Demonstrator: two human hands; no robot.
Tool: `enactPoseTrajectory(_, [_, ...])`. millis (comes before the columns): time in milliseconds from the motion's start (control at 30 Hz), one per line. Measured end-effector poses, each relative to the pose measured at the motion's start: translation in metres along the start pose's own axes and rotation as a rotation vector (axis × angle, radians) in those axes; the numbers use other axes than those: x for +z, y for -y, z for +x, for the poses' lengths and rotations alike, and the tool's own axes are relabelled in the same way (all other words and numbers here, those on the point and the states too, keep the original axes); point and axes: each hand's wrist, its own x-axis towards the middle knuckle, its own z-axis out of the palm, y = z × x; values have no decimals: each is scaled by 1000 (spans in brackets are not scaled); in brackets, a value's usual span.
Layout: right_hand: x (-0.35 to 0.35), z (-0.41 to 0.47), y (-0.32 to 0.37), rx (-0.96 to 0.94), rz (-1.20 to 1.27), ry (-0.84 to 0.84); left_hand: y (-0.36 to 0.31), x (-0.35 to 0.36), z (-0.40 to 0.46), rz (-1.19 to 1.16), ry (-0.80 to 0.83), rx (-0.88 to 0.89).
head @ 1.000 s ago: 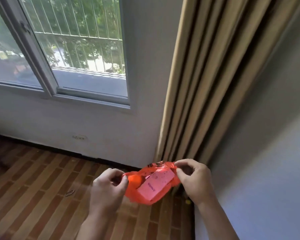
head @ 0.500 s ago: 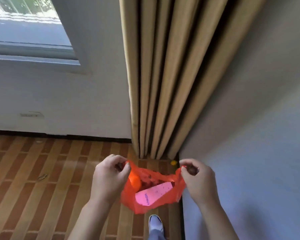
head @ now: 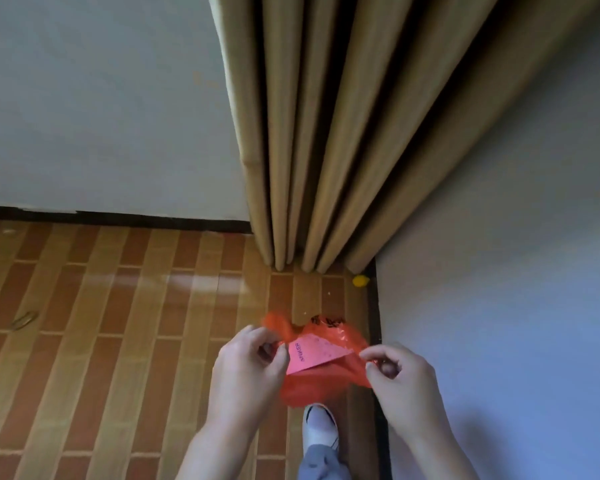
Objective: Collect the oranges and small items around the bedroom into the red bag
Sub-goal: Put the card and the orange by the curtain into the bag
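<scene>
A thin red plastic bag [head: 321, 379] hangs between my two hands over the floor. My left hand [head: 245, 370] pinches its left rim and my right hand [head: 400, 375] pinches its right rim. A pink card-like box [head: 309, 351] with printed letters shows inside the bag's mouth. A small yellow-orange fruit [head: 360, 280] lies on the floor in the corner, at the foot of the curtain, ahead of the bag and to its right.
A beige pleated curtain [head: 326, 133] hangs into the corner between a white wall [head: 101, 98] and a grey wall [head: 516, 271]. A small loop-shaped object [head: 24, 319] lies on the brick-pattern floor at left. My white shoe [head: 320, 422] shows under the bag.
The view has tilted down and moved toward the corner; the window has left the frame. The yellow-orange fruit now shows clearly. Both hands still hold the bag.
</scene>
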Motion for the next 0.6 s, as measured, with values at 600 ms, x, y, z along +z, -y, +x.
enactPoseTrajectory(600, [130, 155, -153, -250, 39, 62, 170, 159, 118, 65, -82, 190])
